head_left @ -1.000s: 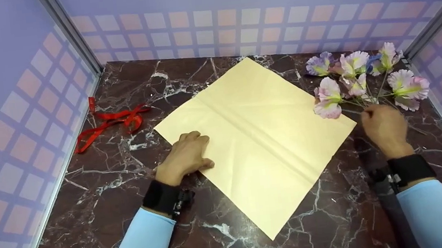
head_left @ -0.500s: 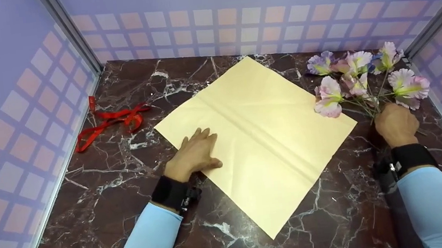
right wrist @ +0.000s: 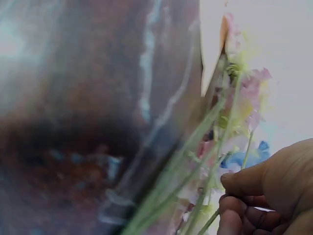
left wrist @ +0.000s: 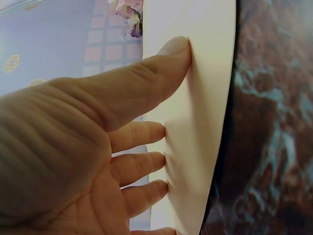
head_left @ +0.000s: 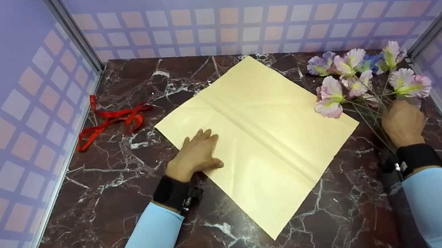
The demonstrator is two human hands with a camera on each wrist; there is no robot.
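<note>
A square sheet of pale yellow wrapping paper (head_left: 268,106) lies turned like a diamond on the dark marbled table. My left hand (head_left: 195,155) rests on its left edge, fingers spread; in the left wrist view the thumb and fingertips (left wrist: 159,129) touch the paper. To the right lies a loose bunch of artificial flowers (head_left: 348,63), pink, white, purple and blue with thin green stems. My right hand (head_left: 403,123) is at these stems. In the right wrist view its thumb and curled fingers (right wrist: 230,208) pinch a flower stem (right wrist: 210,223), while several other stems run past outside the grip.
A crumpled red ribbon (head_left: 112,121) lies at the back left of the table (head_left: 103,218). Purple panels with a checked band (head_left: 231,28) enclose the back and both sides. One pink-white flower (head_left: 330,96) overlaps the paper's right edge.
My right hand has shifted right and slightly toward me, and more stems show left of it. My left hand has slid a little right, further onto the paper, with its fingers spread wider.
</note>
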